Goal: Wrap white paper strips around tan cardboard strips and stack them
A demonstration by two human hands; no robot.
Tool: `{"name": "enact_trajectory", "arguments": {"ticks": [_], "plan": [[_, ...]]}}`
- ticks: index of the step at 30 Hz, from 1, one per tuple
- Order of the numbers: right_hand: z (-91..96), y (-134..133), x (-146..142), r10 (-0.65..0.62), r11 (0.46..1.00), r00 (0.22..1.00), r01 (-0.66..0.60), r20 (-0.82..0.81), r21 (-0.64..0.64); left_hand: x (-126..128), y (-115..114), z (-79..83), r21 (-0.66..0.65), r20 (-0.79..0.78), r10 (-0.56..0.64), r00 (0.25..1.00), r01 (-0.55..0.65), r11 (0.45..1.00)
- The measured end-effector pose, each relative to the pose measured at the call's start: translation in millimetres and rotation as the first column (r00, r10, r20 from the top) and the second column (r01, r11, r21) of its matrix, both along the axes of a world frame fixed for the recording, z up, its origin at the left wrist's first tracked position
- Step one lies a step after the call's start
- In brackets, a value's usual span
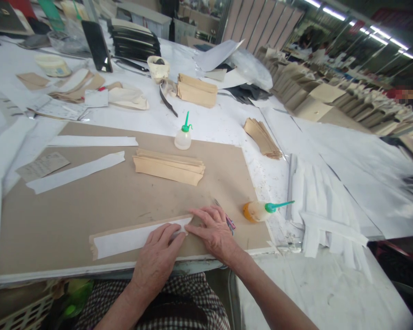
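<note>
A long brown paper strip with a white paper strip (124,239) laid on it lies near the front edge of a brown cardboard work board (89,201). My left hand (158,259) lies flat on the strip's right part, fingers stretched out. My right hand (215,229) presses flat on the strip's right end, fingers spread. Both hands hold nothing. A small pink-handled tool (230,222) lies partly under my right hand.
A stack of folded brown paper pieces (168,166) sits mid-board, with an upright glue bottle (183,136) behind it. Another glue bottle (261,210) lies on its side at the right. Two white strips (76,172) lie on the left. White paper strips (320,201) pile at right.
</note>
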State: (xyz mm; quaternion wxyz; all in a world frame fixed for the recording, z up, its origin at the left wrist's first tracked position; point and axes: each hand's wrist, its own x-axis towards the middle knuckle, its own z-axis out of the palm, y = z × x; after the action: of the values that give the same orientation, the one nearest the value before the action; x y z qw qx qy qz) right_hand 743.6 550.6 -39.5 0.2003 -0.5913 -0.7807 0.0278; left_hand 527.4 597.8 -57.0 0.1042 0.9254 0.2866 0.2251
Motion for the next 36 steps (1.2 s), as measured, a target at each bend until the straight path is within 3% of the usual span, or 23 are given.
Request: {"name": "enact_trajectory", "arguments": {"ticks": [5, 9, 17, 25, 31, 36], "plan": [[2.9, -3.1, -3.3, -0.06, 0.998, 0.997, 0.057, -0.052, -0.041, 0.6, -0.9, 1.3, -0.014, -0.001, -0.004, 1.0, 0.004, 1.0], [6.9, -6.6, -4.3, -0.114, 0.993, 0.982, 0.117, -0.15, 0.011, 0.4, -0.7, 2.1, -0.022, 0.018, -0.006, 1.0, 0.006, 1.0], [3.2, -7.0, -8.1, -0.093, 0.996, 0.986, 0.091, -0.139, -0.021, 0.8, -0.6, 2.9, -0.027, 0.033, -0.006, 0.999, 0.006, 1.0], [4.2, -9.9, -8.2, -0.033, 0.999, 0.961, 0.039, -0.276, 0.018, 0.8, 0.1, 4.5, -0.049, 0.029, -0.012, 1.0, 0.013, 0.999], [-1.0, -20.4, -16.0, -0.197, 0.97, 0.881, 0.239, -0.43, 0.044, 2.7, 2.0, 4.5, -0.03, 0.043, -0.005, 0.999, 0.007, 1.0], [-1.0, -17.4, -20.3, -0.291, 0.943, 0.909, 0.324, -0.297, 0.07, 10.9, 11.3, 5.4, -0.058, 0.084, -0.035, 0.996, 0.04, 0.998]]}}
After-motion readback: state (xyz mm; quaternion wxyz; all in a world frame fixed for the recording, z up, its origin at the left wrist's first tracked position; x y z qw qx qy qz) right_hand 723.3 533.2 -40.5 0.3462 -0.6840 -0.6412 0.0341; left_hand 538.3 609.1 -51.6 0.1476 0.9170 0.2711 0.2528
